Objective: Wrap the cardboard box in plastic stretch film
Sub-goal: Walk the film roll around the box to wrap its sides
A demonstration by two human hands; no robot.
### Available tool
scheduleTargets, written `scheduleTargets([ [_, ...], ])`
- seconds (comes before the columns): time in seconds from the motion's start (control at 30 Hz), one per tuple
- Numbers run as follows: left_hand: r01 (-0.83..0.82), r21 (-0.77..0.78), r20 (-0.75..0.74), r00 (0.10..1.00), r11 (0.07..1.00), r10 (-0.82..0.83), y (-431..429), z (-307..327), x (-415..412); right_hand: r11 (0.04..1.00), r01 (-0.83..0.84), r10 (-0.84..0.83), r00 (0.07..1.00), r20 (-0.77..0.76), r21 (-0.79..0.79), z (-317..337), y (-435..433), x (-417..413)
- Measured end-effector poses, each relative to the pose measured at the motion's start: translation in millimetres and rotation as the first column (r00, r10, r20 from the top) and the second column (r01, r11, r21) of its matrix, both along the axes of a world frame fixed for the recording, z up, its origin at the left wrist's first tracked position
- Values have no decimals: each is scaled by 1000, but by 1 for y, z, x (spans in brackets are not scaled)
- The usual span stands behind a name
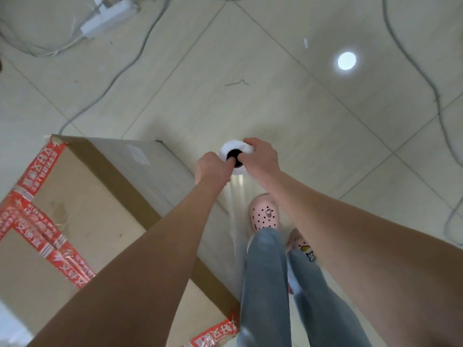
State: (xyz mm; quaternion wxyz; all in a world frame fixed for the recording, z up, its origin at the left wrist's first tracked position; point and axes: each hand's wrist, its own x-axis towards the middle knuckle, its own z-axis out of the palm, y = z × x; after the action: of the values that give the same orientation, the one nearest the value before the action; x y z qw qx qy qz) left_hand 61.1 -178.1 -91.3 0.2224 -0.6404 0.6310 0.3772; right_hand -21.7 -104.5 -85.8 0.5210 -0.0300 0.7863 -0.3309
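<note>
The cardboard box stands on the tiled floor at the left of the head view, its top face crossed by strips of red printed tape. The roll of stretch film is held upright just beyond the box's far right corner and is seen end-on, as a white ring around a black core. The left hand grips the roll from the left with its fingers curled; one digit reaches to the edge of the core. The right hand grips the roll from the right, its fingers curled over the white rim and clamped on it. Both forearms extend from the bottom of the view to the roll. A clear sheet of film runs from the roll back toward the person, along the right side face of the box. Where the sheet is attached cannot be determined. The person's blue trouser legs and pink clogs are just right of the sheet. A white power strip and grey cables lie on the floor well beyond the box. A round light reflection shows on a tile at upper right.
</note>
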Motion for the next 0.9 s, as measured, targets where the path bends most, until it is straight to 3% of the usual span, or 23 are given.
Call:
scheduleTargets([
  [0.1, 305, -48, 15, 952, 951, -305, -15, 3, -6, 1000, 4, -4, 1000, -25, 27, 1, -8, 2],
  [0.2, 604, -114, 48, 796, 789, -603, -28, 7, -17, 995, 98, -97, 995, -33, 35, 4, -13, 7],
  [0.33, 706, -158, 173, 708, 691, -684, -41, 8, -30, 996, 77, -76, 996, -38, 35, 4, -22, 1],
  [0.47, 583, -147, 120, 812, 799, -571, -55, 8, -26, 999, 50, -50, 998, -48, 15, 5, -34, -2],
  [0.63, 224, -125, 5, 974, 967, -225, -75, 4, -14, 999, 45, -43, 997, -70, 28, 6, -59, 0],
  [0.8, -158, -120, -11, 987, 980, 158, -96, -2, 5, 998, 6, -5, 1000, -7, 66, 10, -92, 4],
  [0.9, -164, -9, 27, 986, 986, 164, -110, 2, 12, 998, -7, 9, 999, -41, 55, 11, -109, 7],
])
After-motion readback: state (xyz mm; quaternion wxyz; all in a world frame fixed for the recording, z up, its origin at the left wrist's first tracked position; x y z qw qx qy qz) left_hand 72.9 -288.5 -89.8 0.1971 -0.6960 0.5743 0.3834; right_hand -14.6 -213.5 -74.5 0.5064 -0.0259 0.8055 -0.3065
